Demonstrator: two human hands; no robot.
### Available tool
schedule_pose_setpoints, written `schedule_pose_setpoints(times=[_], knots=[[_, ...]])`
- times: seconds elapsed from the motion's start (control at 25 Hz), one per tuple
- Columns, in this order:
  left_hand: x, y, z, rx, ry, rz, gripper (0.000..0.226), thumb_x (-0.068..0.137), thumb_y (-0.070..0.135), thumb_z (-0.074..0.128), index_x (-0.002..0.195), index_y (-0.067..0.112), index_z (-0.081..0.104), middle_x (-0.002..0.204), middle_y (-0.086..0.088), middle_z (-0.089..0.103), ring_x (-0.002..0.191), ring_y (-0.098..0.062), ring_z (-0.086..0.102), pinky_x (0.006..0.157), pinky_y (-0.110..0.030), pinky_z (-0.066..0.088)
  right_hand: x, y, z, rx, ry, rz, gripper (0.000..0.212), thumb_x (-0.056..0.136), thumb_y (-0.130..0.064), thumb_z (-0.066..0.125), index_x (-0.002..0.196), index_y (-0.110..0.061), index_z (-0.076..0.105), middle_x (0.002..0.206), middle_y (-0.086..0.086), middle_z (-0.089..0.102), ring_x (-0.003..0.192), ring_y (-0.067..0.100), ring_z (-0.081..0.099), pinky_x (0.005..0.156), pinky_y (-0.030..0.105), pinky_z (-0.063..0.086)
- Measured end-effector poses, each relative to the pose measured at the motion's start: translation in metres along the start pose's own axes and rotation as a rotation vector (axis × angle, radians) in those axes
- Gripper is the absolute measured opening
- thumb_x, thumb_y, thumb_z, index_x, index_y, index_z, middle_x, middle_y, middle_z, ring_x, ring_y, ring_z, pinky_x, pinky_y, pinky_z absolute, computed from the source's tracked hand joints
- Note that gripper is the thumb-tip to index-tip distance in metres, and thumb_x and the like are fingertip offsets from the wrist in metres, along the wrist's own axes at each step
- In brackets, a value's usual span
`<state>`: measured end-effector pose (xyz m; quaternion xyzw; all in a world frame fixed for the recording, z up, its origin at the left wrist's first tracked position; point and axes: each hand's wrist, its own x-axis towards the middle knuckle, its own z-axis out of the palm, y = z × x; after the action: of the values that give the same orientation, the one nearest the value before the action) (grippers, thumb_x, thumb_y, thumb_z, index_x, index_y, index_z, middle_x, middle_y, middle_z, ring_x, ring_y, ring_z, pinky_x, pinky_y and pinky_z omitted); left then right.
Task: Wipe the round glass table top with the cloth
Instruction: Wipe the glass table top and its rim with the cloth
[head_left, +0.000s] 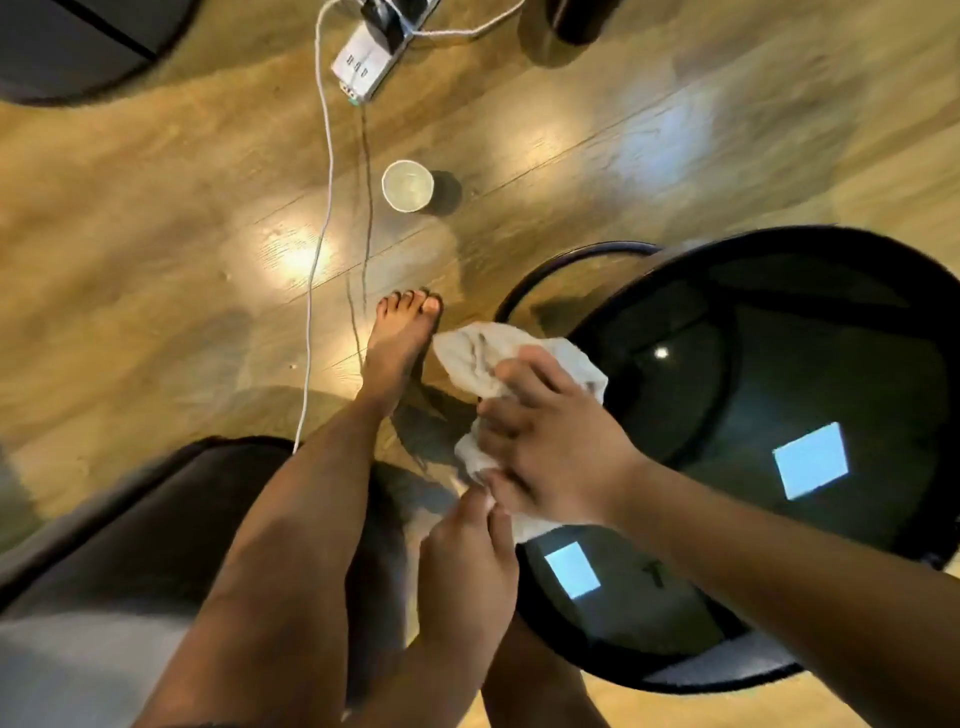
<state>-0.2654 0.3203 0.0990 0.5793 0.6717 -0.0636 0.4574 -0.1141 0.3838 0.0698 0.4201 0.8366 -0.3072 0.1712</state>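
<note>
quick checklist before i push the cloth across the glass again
1. Right hand on cloth: ok, fingers spread over it.
2. Cloth lying on table: not ok, much of it overhangs the near edge.
3. Left hand holding the cloth: cannot tell, its fingertips are at the cloth's lower edge.
4. Cup out of the way: ok, on the floor, apart from the table.
</note>
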Motion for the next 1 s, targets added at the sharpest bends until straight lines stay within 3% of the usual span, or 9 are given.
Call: schedule_pose_setpoints(times=[0.12, 0.28, 0.36, 0.52, 0.64, 0.76, 0.8, 0.88, 1.0], knots=[[-0.005, 0.002, 0.015, -0.022, 0.025, -0.075, 0.004, 0.087, 0.009, 0.068, 0.089, 0.006, 0.069, 0.073, -0.010, 0.070, 0.067, -0.030, 0.069, 0.055, -0.029, 0.047, -0.001, 0.017, 0.003, -0.118, 0.057, -0.102, 0.050, 0.097, -0.058, 0.035, 0.115, -0.029, 0.071, 0.122, -0.001, 0.067, 0.126, 0.032, 0.052, 0.114, 0.049, 0.023], [0.044, 0.036, 0.002, -0.032, 0.082, 0.075, 0.021, 0.098, 0.029, 0.056, 0.107, 0.015, 0.067, 0.084, -0.004, 0.073, 0.076, -0.025, 0.070, 0.062, -0.036, 0.055, 0.003, 0.091, -0.018, -0.147, 0.291, 0.023, 0.055, 0.092, -0.068, 0.042, 0.106, -0.024, 0.071, 0.107, 0.004, 0.069, 0.104, 0.035, 0.060, 0.096, 0.047, 0.037], [0.077, 0.070, 0.002, -0.034, 0.109, 0.206, 0.025, 0.100, 0.035, 0.050, 0.109, 0.018, 0.065, 0.085, -0.004, 0.071, 0.078, -0.027, 0.068, 0.062, -0.036, 0.052, -0.006, 0.129, -0.031, -0.168, 0.357, 0.164, 0.055, 0.093, -0.064, 0.040, 0.104, -0.020, 0.072, 0.111, 0.006, 0.069, 0.104, 0.036, 0.058, 0.094, 0.046, 0.036], [0.132, 0.116, 0.010, 0.012, 0.187, 0.402, 0.022, 0.097, 0.031, 0.057, 0.104, 0.015, 0.069, 0.081, -0.008, 0.070, 0.072, -0.030, 0.065, 0.056, -0.030, 0.038, -0.015, 0.153, -0.048, -0.145, 0.408, 0.599, 0.046, 0.093, -0.047, 0.041, 0.099, -0.016, 0.075, 0.110, 0.005, 0.070, 0.117, 0.039, 0.050, 0.109, 0.051, 0.029], [0.068, 0.086, 0.035, -0.115, 0.015, 0.237, 0.015, 0.097, 0.028, 0.055, 0.094, 0.016, 0.064, 0.081, -0.003, 0.067, 0.074, -0.024, 0.062, 0.057, -0.032, 0.043, -0.021, 0.102, -0.029, -0.087, 0.398, 0.425, 0.034, 0.090, -0.040, 0.052, 0.086, -0.017, 0.076, 0.099, 0.002, 0.072, 0.121, 0.038, 0.052, 0.115, 0.055, 0.023], [0.032, 0.042, 0.040, -0.160, -0.173, 0.116, 0.012, 0.097, 0.023, 0.056, 0.097, 0.014, 0.065, 0.089, -0.007, 0.069, 0.086, -0.028, 0.066, 0.071, -0.031, 0.050, -0.051, 0.030, 0.013, -0.055, 0.140, 0.062, 0.026, 0.087, -0.037, 0.058, 0.080, -0.020, 0.077, 0.091, -0.001, 0.072, 0.123, 0.033, 0.056, 0.115, 0.056, 0.029], [0.069, 0.023, 0.046, 0.023, -0.117, 0.160, 0.018, 0.099, 0.019, 0.052, 0.108, 0.011, 0.064, 0.102, -0.011, 0.068, 0.097, -0.028, 0.064, 0.081, -0.031, 0.049, -0.062, 0.018, 0.023, -0.089, 0.069, -0.048, 0.024, 0.085, -0.036, 0.061, 0.079, -0.021, 0.078, 0.090, -0.002, 0.072, 0.123, 0.031, 0.058, 0.114, 0.055, 0.033], [0.167, -0.007, 0.023, 0.254, -0.094, 0.053, 0.035, 0.105, 0.018, 0.033, 0.136, 0.008, 0.045, 0.134, -0.012, 0.053, 0.124, -0.026, 0.049, 0.105, -0.036, 0.038, -0.068, 0.025, 0.024, -0.144, -0.013, -0.178, 0.024, 0.089, -0.037, 0.059, 0.086, -0.023, 0.078, 0.098, -0.002, 0.073, 0.126, 0.030, 0.057, 0.114, 0.054, 0.035], [0.230, -0.043, 0.000, 0.707, -0.211, -0.004, 0.036, 0.106, 0.015, 0.023, 0.139, 0.003, 0.033, 0.141, -0.017, 0.041, 0.132, -0.031, 0.039, 0.111, -0.040, 0.028, -0.036, 0.090, -0.001, -0.222, 0.075, -0.023, 0.045, 0.097, -0.047, 0.041, 0.107, -0.015, 0.071, 0.122, 0.011, 0.066, 0.128, 0.037, 0.052, 0.111, 0.056, 0.033]])
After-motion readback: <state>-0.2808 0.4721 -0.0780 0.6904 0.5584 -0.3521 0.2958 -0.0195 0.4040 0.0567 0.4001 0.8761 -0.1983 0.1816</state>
